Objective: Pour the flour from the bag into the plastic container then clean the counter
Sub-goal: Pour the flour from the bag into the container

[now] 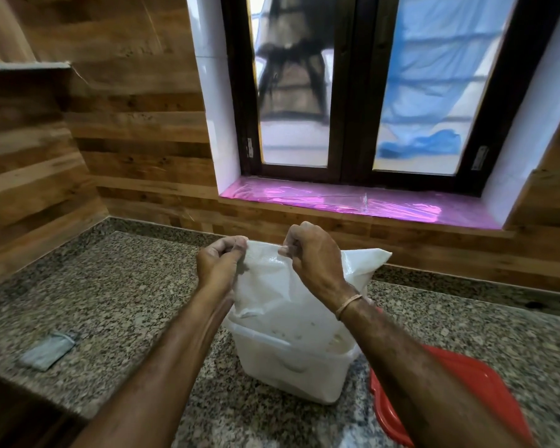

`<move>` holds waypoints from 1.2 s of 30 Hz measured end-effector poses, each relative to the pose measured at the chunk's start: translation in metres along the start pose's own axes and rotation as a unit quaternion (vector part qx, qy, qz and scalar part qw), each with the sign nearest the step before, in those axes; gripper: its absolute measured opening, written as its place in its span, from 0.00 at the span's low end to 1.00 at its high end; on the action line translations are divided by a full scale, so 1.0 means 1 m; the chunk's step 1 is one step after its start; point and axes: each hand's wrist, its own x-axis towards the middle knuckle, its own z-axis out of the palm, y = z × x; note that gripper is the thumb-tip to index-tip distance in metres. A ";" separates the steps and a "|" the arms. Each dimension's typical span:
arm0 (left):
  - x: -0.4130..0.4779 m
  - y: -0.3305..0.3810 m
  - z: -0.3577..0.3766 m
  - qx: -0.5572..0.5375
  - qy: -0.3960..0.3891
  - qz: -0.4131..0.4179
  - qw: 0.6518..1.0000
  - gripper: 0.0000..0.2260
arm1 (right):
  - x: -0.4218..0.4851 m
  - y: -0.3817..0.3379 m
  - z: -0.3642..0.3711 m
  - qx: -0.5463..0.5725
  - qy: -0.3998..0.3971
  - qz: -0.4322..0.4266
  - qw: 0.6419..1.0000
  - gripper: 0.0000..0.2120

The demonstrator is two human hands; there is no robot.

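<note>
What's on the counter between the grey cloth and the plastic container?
In the head view, only bare granite counter lies between the grey cloth and the plastic container; the left forearm passes above that stretch.

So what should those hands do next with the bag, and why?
Probably give the bag a gentle shake, keeping its lower end in the container. The left hand and right hand pinch its raised top edge, and it hangs down into the container, where flour shows. Some flour may yet cling inside the bag.
</note>
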 end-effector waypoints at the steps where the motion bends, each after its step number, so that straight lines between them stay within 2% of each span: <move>1: 0.000 -0.001 0.001 -0.027 0.000 -0.021 0.999 0.05 | -0.002 0.000 0.001 0.007 0.010 0.001 1.000 0.12; 4: -0.002 0.001 0.006 -0.081 -0.008 -0.053 0.995 0.06 | -0.005 -0.001 0.001 0.022 0.041 0.008 0.999 0.12; 6: -0.004 0.001 0.005 -0.090 -0.027 -0.034 0.995 0.05 | -0.004 -0.002 -0.001 0.017 0.050 0.020 0.998 0.12; 8: -0.005 -0.003 0.000 -0.016 -0.056 0.028 0.998 0.05 | 0.000 0.001 -0.004 0.011 0.056 0.048 0.997 0.12; 10: -0.011 -0.013 -0.008 0.079 -0.079 0.056 0.992 0.09 | 0.005 0.004 -0.011 0.013 0.059 0.079 0.995 0.10; 13: -0.020 -0.031 -0.019 0.131 -0.043 0.046 0.989 0.09 | 0.013 0.006 -0.018 0.020 0.048 0.094 0.994 0.09; 17: -0.025 -0.038 -0.021 0.124 0.016 0.041 0.991 0.07 | 0.012 0.005 -0.015 0.026 0.030 0.107 0.993 0.09; 20: -0.030 -0.037 -0.019 0.105 0.003 0.046 0.993 0.06 | 0.013 0.009 -0.013 0.028 0.017 0.107 0.994 0.09; 26: -0.032 -0.041 -0.010 0.146 -0.018 0.072 0.986 0.05 | 0.014 0.010 -0.017 0.027 -0.033 0.098 0.994 0.11; 29: -0.024 -0.046 -0.017 0.135 0.006 0.030 0.990 0.05 | 0.017 0.019 -0.020 0.059 -0.001 0.132 0.990 0.10; 32: -0.020 -0.052 -0.029 0.152 0.017 0.029 0.988 0.04 | 0.016 0.019 -0.019 0.046 0.021 0.145 0.988 0.09; 36: -0.027 -0.053 -0.043 0.194 -0.040 0.049 0.979 0.09 | 0.019 0.021 -0.022 0.040 0.054 0.164 0.984 0.09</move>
